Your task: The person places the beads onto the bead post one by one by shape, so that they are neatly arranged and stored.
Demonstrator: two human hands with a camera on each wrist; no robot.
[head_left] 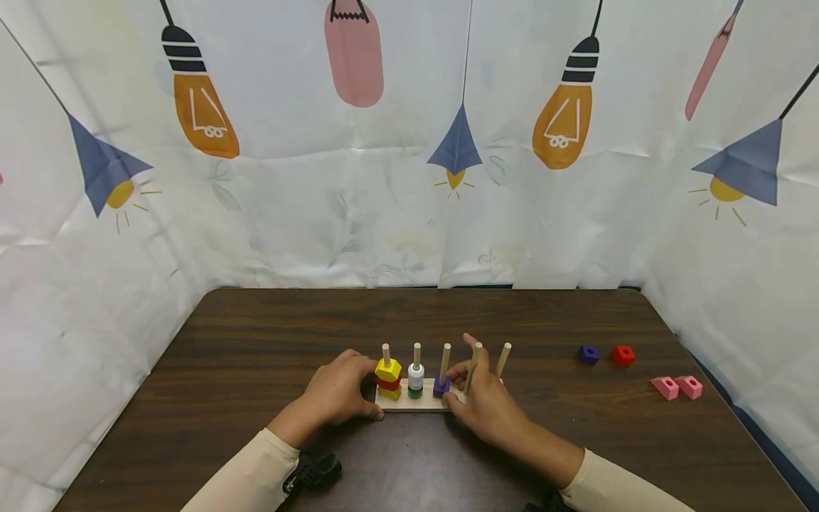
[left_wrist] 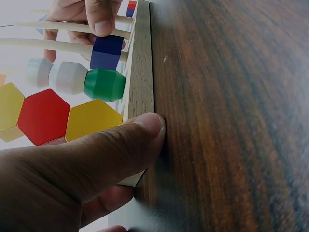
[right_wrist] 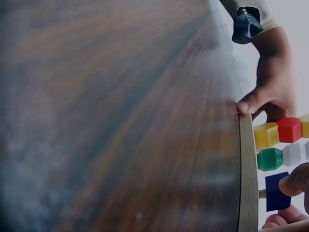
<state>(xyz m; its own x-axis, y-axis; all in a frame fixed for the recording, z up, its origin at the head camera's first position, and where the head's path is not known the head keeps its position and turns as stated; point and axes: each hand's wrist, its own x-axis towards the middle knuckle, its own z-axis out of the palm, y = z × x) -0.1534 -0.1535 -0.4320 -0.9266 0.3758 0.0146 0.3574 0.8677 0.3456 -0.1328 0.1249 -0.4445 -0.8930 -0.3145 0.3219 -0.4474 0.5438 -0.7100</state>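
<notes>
Gripping board, pinching blue block

The left hand curls its fingers round the board's end. Of five pegs, two carry three beads each; low on the third, the right hand's fingers pinch the block, likely light, stiff, best held by flat sides. Rightward: another blue block, a red block, two pink blocks.

Head view: your right hand is hiding part of the peg board. Left wrist view: the left edge is cropping your left hand. Right wrist view: the right edge is cutting through the white beads; the tabletop is looking blurred.
</notes>
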